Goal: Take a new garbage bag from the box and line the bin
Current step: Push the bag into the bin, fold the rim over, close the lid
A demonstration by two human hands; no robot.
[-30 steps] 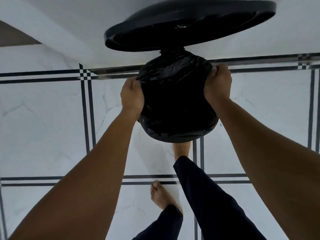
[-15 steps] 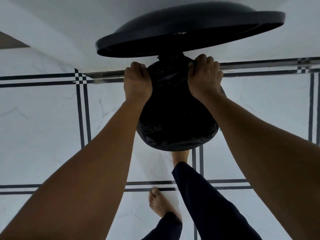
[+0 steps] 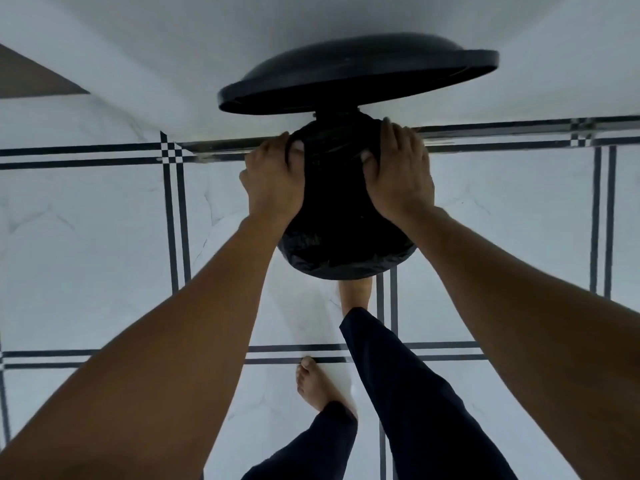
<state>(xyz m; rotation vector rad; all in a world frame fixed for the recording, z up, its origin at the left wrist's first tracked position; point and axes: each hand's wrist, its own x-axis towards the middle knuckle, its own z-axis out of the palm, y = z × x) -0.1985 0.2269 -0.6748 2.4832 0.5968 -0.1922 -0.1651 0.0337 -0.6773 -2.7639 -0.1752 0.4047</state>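
Observation:
A round black pedal bin stands on the floor against the wall, its lid (image 3: 356,77) raised upright. A black garbage bag (image 3: 343,216) covers the bin's mouth and is folded over the rim. My left hand (image 3: 273,181) grips the bag at the far left of the rim, thumb pressed on the plastic. My right hand (image 3: 401,174) grips the bag at the far right of the rim, near the lid's hinge. The box of bags is not in view.
White marble floor tiles (image 3: 86,244) with dark double stripes surround the bin. A white wall (image 3: 173,46) rises just behind it. One of my bare feet (image 3: 355,292) is tucked under the bin's front edge; the other foot (image 3: 317,386) stands further back.
Both hands slid from the sides of the rim toward the back near the hinge, then settled slightly wider apart, pressing the bag down over the rim. The view shifted a little.

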